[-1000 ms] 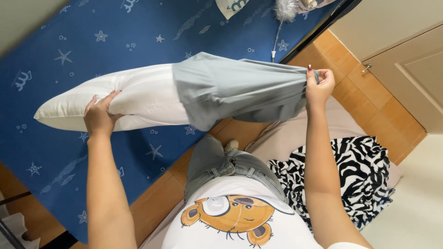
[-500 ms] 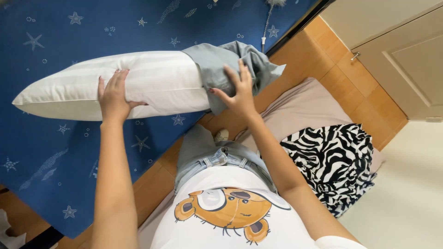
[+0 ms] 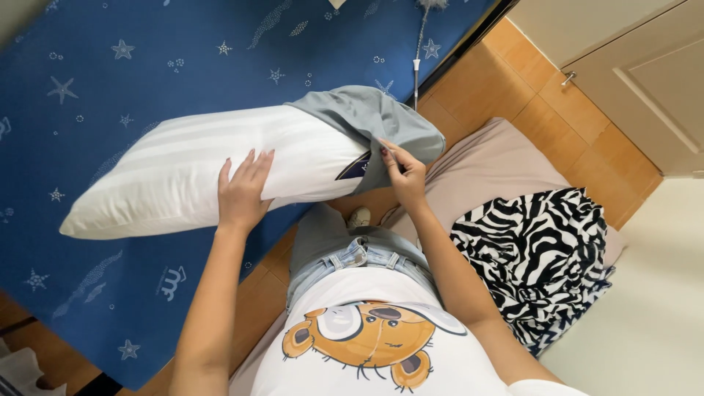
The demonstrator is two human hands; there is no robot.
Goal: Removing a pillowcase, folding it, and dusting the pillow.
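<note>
The white pillow [image 3: 191,169] is held in the air over the blue star-patterned bed sheet [image 3: 147,66], its long axis running from lower left to upper right in the head view, the bare end pointing down-left and the covered end up-right toward the wooden floor [image 3: 513,88]. The grey pillowcase [image 3: 374,121] sits bunched over only that upper-right end, with a dark label [image 3: 357,167] showing at its edge. The left hand [image 3: 242,192] lies flat against the pillow's near side around its middle, fingers spread and pressed to the fabric, propping it rather than closing round it. The right hand [image 3: 402,170] has its grip pinching the pillowcase hem between thumb and fingertips at the lower edge of the covered end. Half a second earlier the pillow lay nearly level and the right hand rested open on top of the bunched case; now the pillow tilts more steeply and that hand has dropped to the hem. A second ago the case hung stretched out long to the right, far less gathered. To the right, a zebra-striped cloth [image 3: 535,257] lies on a beige mattress pad [image 3: 491,169], well apart from the pillow, near a cream cupboard door [image 3: 645,88].
</note>
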